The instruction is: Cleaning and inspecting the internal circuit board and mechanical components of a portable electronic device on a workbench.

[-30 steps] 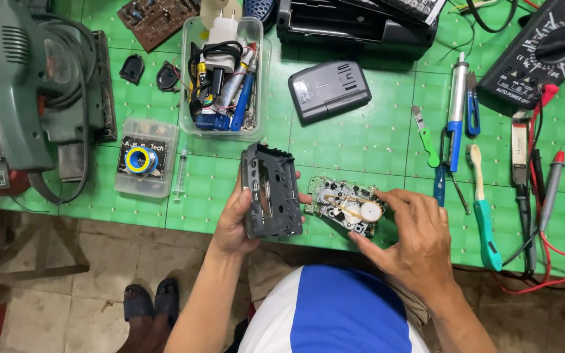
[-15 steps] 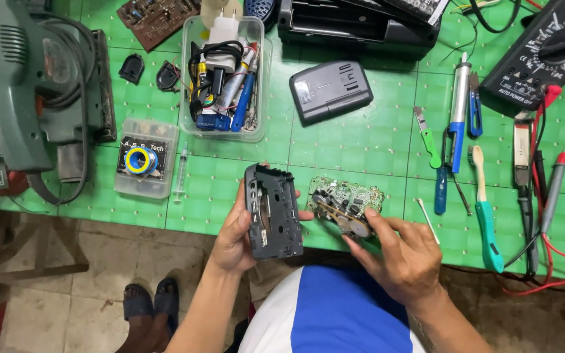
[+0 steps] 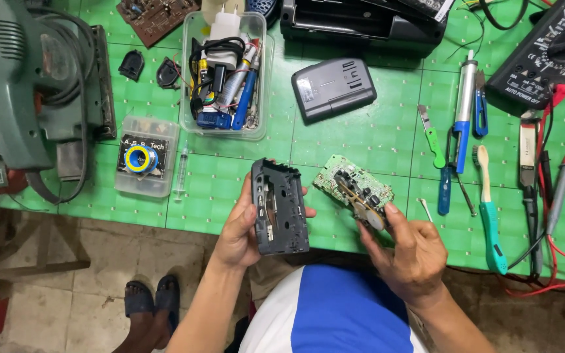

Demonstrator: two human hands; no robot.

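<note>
- The left hand [image 3: 240, 225] has its grip closed round a dark plastic cassette-player shell [image 3: 279, 206], held upright just above the near edge of the green counter [image 3: 361, 131], thumb along one side, fingers behind
- The right hand [image 3: 410, 252] pinches the near corner of a green circuit board [image 3: 354, 189] with its mechanism attached, tilted up off the counter, apart from the shell
- The pinch looks thin; I judge the board could slip and drop off the near edge to the floor, or its fine parts could bend under the thumb
- A cotton swab [image 3: 426, 210] and a green-handled brush [image 3: 490, 216] lie just right of that hand; a sweep of the wrist could knock them off
- Farther back sit a grey cover [image 3: 333, 87] and a clear tub of tools [image 3: 225, 75], well apart from both hands
</note>
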